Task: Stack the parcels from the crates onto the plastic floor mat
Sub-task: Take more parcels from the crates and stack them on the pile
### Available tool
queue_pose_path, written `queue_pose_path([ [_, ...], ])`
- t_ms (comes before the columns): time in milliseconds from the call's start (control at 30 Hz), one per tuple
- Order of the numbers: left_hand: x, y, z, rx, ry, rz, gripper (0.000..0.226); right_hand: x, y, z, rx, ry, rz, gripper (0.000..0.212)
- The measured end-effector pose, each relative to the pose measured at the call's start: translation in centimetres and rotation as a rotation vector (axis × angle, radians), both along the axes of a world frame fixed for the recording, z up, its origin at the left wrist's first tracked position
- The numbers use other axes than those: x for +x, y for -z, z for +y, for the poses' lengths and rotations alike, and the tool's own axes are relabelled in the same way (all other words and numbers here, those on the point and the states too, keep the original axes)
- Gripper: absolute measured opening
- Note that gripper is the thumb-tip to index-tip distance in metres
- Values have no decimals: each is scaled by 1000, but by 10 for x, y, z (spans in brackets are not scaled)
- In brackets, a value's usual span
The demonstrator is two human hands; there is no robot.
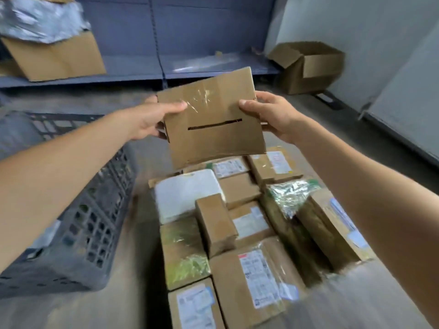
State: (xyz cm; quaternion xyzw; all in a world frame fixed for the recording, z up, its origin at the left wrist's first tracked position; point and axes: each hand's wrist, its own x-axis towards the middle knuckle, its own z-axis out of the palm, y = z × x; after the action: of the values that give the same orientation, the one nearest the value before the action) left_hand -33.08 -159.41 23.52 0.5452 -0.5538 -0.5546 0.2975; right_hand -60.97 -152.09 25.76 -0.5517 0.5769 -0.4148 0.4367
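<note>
Both hands (152,119) (273,117) hold cardboard parcel (213,129) above parcels (237,229)

Held parcel (213,119): plain brown cardboard, one dark slit, clear glossy tape. Crate (95,222): grey, square-hole lattice. Stacked parcels (249,233): brown with white printed labels; one white (185,195); some with green under shiny film. Shelving (142,43): blue-grey.

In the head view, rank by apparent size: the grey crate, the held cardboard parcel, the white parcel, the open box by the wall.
1. grey crate, largest, though nearest the camera.
2. held cardboard parcel, between both hands.
3. white parcel and open box by the wall: look alike; the box is farther off, so unranked.
</note>
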Motion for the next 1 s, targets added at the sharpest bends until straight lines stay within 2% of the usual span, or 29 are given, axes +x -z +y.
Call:
queue_pose_path([
  [67, -32, 12, 3, 25, 78, -21, 87, -34, 5, 15, 28, 34, 9, 36],
  [167, -67, 25, 8, 51, 171, -33, 67, -73, 13, 33, 37, 74, 29, 33],
  [233, -85, 35, 14, 88, 213, -35, 62, -91, 20, 42, 29, 123, 39, 33],
  [367, -110, 58, 23, 134, 240, -55, 54, -114, 41, 57, 62, 201, 43, 26],
  [467, -123, 72, 28, 128, 242, -58, 48, -123, 60, 62, 82, 264, 118, 24],
  [633, -129, 92, 40, 140, 278, -103, 42, -136, 86, 67, 147, 206, 218, 22],
  [767, -132, 105, 51, 152, 340, -162, 48, -148, 96, 74, 264, 135, 239, 30],
  [900, -142, 116, 50, 144, 277, -86, 65, -158, 89, 80, 354, 88, 251, 72],
  [933, -144, 117, 48, 146, 247, -40, 69, -159, 86, 82, 366, 63, 250, 69],
  [1000, -150, 117, 45, 149, 182, 60, 70, -163, 82, 84, 383, 5, 253, 49],
])
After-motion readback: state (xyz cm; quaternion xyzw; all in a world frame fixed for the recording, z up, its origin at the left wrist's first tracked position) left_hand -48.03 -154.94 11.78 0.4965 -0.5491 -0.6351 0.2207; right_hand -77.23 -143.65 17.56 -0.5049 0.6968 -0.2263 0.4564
